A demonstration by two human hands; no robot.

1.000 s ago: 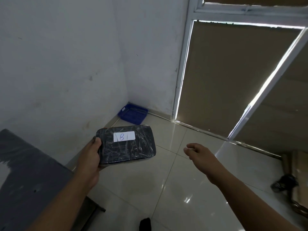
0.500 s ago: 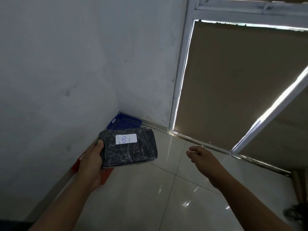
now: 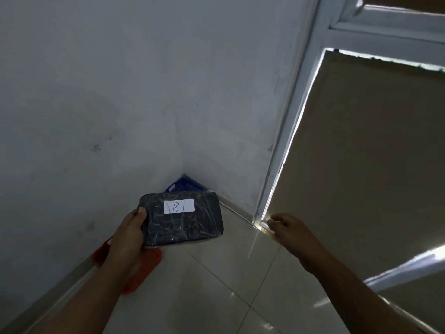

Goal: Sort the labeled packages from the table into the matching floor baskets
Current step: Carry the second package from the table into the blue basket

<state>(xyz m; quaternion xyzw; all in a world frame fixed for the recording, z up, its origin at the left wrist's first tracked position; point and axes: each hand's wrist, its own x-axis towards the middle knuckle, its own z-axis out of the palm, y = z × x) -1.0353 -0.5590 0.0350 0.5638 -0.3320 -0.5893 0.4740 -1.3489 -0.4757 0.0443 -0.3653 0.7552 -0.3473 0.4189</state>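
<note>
My left hand [image 3: 128, 239] grips the left end of a flat black wrapped package [image 3: 183, 220] with a white label reading "B1", held level above the floor. Behind it, in the room's corner, a blue basket [image 3: 185, 185] shows only its far part; the package hides the rest. Under my left hand a red basket [image 3: 142, 271] lies by the wall, mostly covered by my hand and forearm. My right hand [image 3: 291, 229] hangs over the floor to the right with loosely curled fingers and holds nothing.
White walls [image 3: 96, 104] meet in the corner ahead. A white-framed door or window with a brown panel [image 3: 361, 165] stands to the right. Glossy pale floor tiles [image 3: 216, 285] lie below.
The view has moved closer to the corner; the dark table at the left is out of sight. The red basket has come into view under my left hand. The package stays in my left hand.
</note>
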